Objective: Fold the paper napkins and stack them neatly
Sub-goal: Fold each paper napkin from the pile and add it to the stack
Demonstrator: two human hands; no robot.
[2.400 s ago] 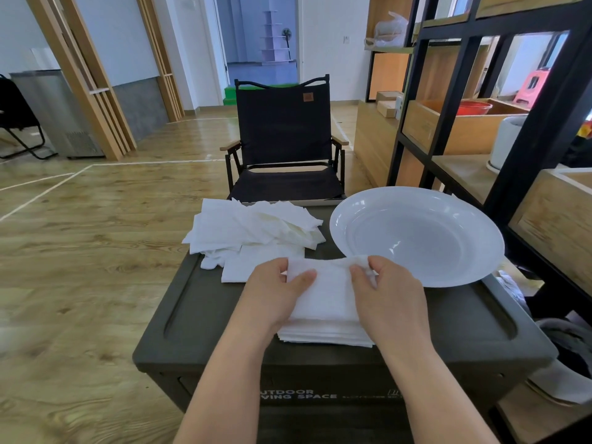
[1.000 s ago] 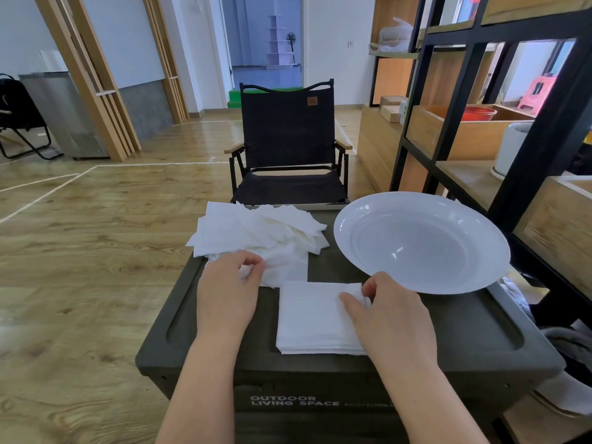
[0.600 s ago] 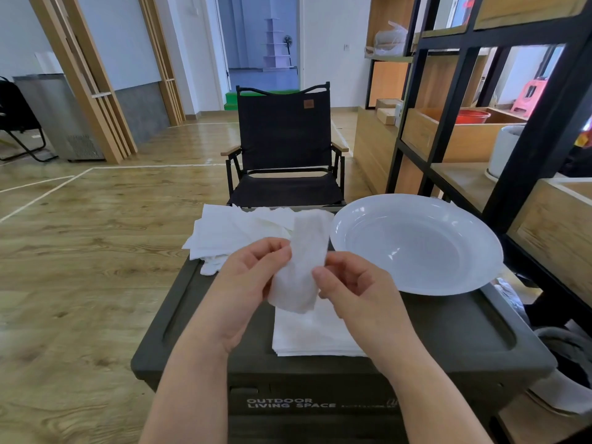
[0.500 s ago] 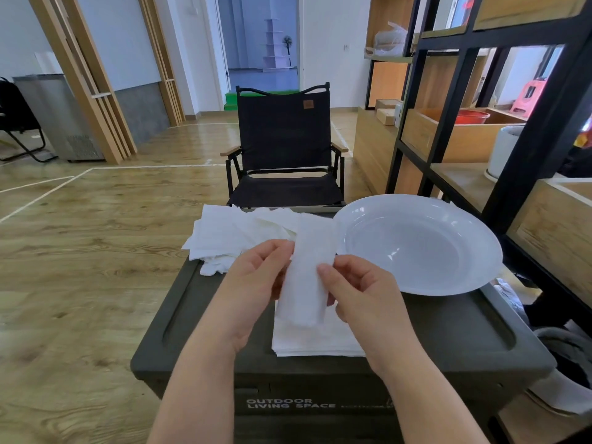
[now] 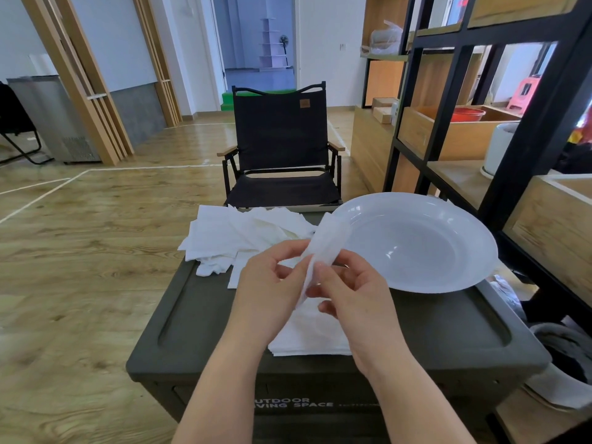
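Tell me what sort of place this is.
Probably an indoor showroom or studio space, not a home kitchen. The box used as a table reads "OUTDOOR LIVING SPACE", a folding camp chair faces it, white lines mark the wood floor, and open shelves hold crates.

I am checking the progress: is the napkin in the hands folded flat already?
No. The napkin hangs loose and curled, pinched between the left hand and right hand, above the folded stack.
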